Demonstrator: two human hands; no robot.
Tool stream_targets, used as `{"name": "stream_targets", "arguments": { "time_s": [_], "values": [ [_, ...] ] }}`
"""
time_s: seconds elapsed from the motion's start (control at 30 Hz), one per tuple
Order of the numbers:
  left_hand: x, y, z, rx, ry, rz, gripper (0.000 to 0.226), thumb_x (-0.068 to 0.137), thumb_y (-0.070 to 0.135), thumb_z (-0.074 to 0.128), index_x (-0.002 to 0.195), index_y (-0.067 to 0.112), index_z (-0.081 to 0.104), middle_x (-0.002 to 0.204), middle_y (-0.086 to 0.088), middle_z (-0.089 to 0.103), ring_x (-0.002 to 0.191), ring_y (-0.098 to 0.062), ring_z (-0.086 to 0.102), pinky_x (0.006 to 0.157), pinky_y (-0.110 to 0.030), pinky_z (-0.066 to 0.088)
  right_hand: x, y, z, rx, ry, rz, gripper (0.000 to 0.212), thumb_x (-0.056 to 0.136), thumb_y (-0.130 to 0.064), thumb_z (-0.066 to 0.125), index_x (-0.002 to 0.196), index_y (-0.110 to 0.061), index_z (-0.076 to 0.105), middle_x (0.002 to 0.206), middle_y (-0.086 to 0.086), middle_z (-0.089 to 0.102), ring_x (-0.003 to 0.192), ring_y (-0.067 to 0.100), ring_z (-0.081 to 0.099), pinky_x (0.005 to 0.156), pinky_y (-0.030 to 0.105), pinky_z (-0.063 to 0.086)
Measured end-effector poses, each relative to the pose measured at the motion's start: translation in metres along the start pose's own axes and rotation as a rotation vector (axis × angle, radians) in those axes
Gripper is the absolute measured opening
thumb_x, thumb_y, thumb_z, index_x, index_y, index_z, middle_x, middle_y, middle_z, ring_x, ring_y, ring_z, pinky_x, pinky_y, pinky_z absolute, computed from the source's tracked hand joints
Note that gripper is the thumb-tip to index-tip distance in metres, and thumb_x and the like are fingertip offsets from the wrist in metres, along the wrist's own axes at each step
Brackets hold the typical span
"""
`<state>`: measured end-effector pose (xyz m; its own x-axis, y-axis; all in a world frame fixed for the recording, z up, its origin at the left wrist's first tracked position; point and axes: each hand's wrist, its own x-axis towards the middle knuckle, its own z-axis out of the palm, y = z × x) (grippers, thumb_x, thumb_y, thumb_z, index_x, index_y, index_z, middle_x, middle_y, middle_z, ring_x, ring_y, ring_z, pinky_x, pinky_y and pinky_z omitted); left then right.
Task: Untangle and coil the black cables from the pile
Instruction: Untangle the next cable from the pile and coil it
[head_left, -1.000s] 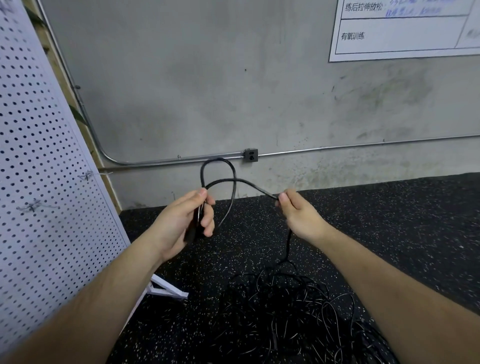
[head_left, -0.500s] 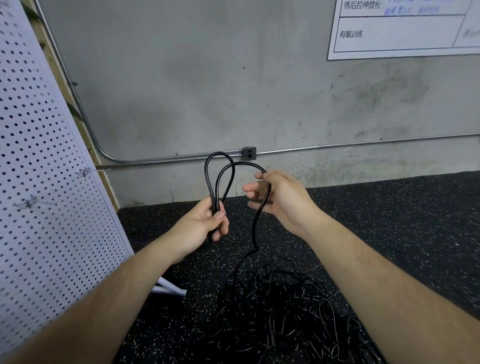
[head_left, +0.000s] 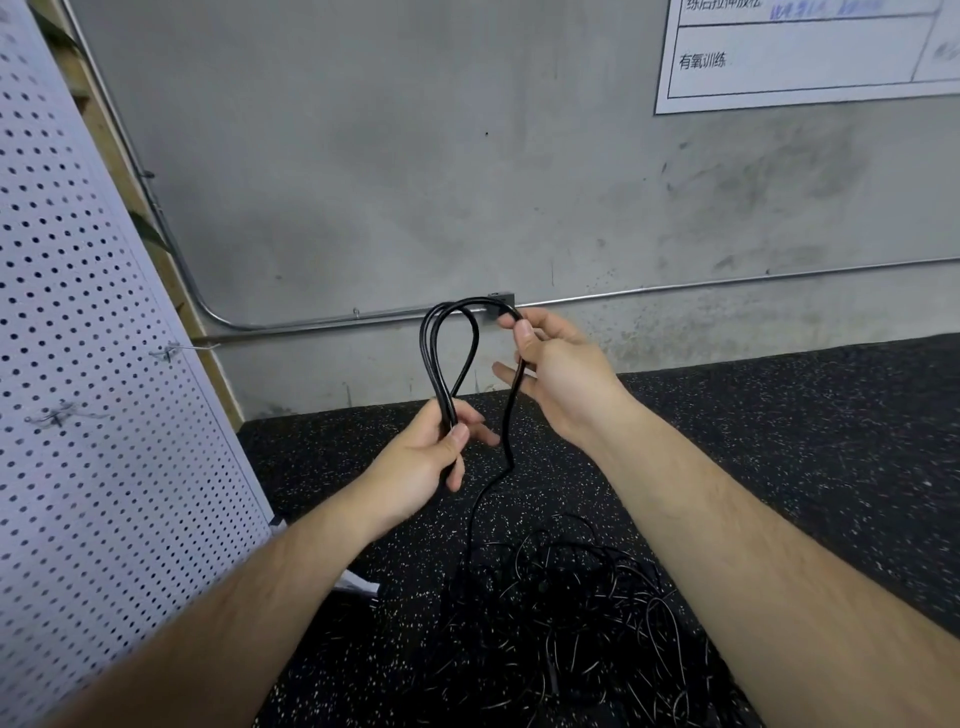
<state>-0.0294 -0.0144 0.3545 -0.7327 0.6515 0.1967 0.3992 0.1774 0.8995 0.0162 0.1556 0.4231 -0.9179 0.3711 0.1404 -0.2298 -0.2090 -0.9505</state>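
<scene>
a black cable (head_left: 431, 371) is held up in front of a grey concrete wall (head_left: 363, 156), folded into upright loops. the base of the loops is gripped by the left hand (head_left: 421, 460), fingers and thumb curled round the gathered strands. the top of the outer loop is pinched by the right hand (head_left: 558, 374) – thumb on top, fingers curled beneath – and from there the cable is seen to drop between the hands to the tangled pile of cables (head_left: 561, 613) on the speckled rubber floor (head_left: 805, 441). a white pegboard (head_left: 78, 389) is leaned at the left – a metal conduit (head_left: 675, 288) is run along the wall, and a white printed chart (head_left: 805, 57) is fixed at upper right.
</scene>
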Motion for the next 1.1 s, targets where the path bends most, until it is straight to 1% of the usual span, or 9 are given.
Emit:
{"name": "stream_targets", "arguments": {
  "time_s": [0.1, 0.23, 0.43, 0.57, 0.67, 0.87, 0.93, 1.0, 1.1],
  "values": [
    [0.0, 0.002, 0.002, -0.12, 0.096, -0.035, 0.016, 0.11, 0.017, 0.04, 0.109, 0.014, 0.056, 0.076, 0.001, 0.056, 0.053, -0.012, 0.041, 0.063, -0.03, 0.038, -0.001, -0.001, -0.003, -0.122, 0.077, -0.019, 0.024, 0.106, -0.014, 0.052, 0.095, -0.022, 0.071, 0.091, -0.008, 0.057, 0.085, 0.008, 0.051, 0.096, 0.039, 0.055],
    [0.001, 0.004, 0.002, -0.091, 0.118, -0.079, 0.019, 0.108, 0.031, 0.045, 0.109, 0.016, 0.056, 0.066, 0.001, 0.044, 0.048, -0.012, 0.038, 0.053, -0.029, 0.038, 0.001, 0.001, -0.006, -0.252, 0.117, -0.061, 0.028, 0.105, -0.014, 0.054, 0.089, -0.027, 0.073, 0.079, -0.015, 0.062, 0.076, -0.001, 0.054, 0.069, 0.016, 0.042],
    [-0.003, 0.003, 0.014, 0.102, 0.08, -0.089, 0.028, 0.106, 0.032, 0.048, 0.134, 0.032, 0.053, 0.072, -0.003, 0.054, 0.045, 0.0, 0.049, 0.053, -0.02, 0.045, 0.001, 0.008, 0.002, -0.243, 0.081, -0.056, 0.03, 0.104, -0.01, 0.054, 0.086, -0.024, 0.074, 0.079, -0.003, 0.064, 0.056, 0.002, 0.056, 0.05, 0.018, 0.044],
    [-0.003, 0.005, 0.008, 0.021, 0.015, -0.143, 0.027, 0.107, 0.029, 0.049, 0.132, 0.034, 0.059, 0.082, -0.012, 0.071, 0.05, -0.008, 0.049, 0.051, -0.026, 0.043, 0.002, 0.007, 0.001, -0.188, 0.085, -0.043, 0.021, 0.103, -0.01, 0.056, 0.095, -0.018, 0.074, 0.079, -0.004, 0.07, 0.054, -0.003, 0.06, 0.051, 0.02, 0.047],
    [-0.005, 0.007, 0.007, -0.094, -0.045, -0.156, 0.02, 0.107, 0.019, 0.051, 0.119, 0.02, 0.067, 0.1, -0.001, 0.077, 0.055, -0.011, 0.045, 0.049, -0.027, 0.04, 0.002, 0.009, 0.001, -0.141, 0.098, -0.015, 0.012, 0.101, -0.012, 0.061, 0.101, -0.01, 0.074, 0.085, 0.002, 0.069, 0.054, 0.004, 0.062, 0.058, 0.025, 0.054],
    [-0.002, 0.017, -0.003, -0.218, 0.11, -0.098, 0.018, 0.105, 0.018, 0.053, 0.106, 0.011, 0.07, 0.087, -0.002, 0.073, 0.056, -0.015, 0.042, 0.049, -0.026, 0.039, -0.01, 0.023, -0.003, -0.23, 0.294, -0.133, 0.005, 0.098, -0.009, 0.054, 0.099, -0.014, 0.056, 0.091, 0.001, 0.058, 0.075, 0.013, 0.053, 0.07, 0.032, 0.047],
    [-0.001, 0.022, -0.009, -0.279, 0.148, -0.076, 0.018, 0.105, 0.017, 0.054, 0.107, 0.009, 0.07, 0.087, -0.003, 0.073, 0.055, -0.013, 0.042, 0.047, -0.025, 0.038, -0.02, 0.039, -0.011, -0.386, 0.122, -0.054, 0.013, 0.094, -0.001, 0.05, 0.1, -0.012, 0.056, 0.093, 0.002, 0.058, 0.074, 0.013, 0.05, 0.066, 0.027, 0.043],
    [0.001, 0.024, -0.013, -0.363, 0.19, -0.056, 0.018, 0.105, 0.014, 0.053, 0.106, 0.006, 0.069, 0.085, -0.004, 0.072, 0.054, -0.012, 0.04, 0.045, -0.023, 0.037, -0.029, 0.059, -0.017, -0.568, -0.245, 0.132, 0.03, 0.089, 0.004, 0.054, 0.108, -0.018, 0.059, 0.107, -0.001, 0.063, 0.073, 0.013, 0.055, 0.059, 0.024, 0.045],
    [0.002, 0.026, -0.018, -0.47, 0.209, -0.049, 0.018, 0.104, 0.012, 0.053, 0.106, 0.004, 0.069, 0.083, -0.004, 0.07, 0.055, -0.012, 0.04, 0.044, -0.022, 0.038, -0.037, 0.09, -0.019, -0.721, -0.561, 0.269, 0.027, 0.096, -0.01, 0.062, 0.117, -0.028, 0.061, 0.118, -0.004, 0.062, 0.085, 0.016, 0.061, 0.065, 0.024, 0.054]
  ]
}}
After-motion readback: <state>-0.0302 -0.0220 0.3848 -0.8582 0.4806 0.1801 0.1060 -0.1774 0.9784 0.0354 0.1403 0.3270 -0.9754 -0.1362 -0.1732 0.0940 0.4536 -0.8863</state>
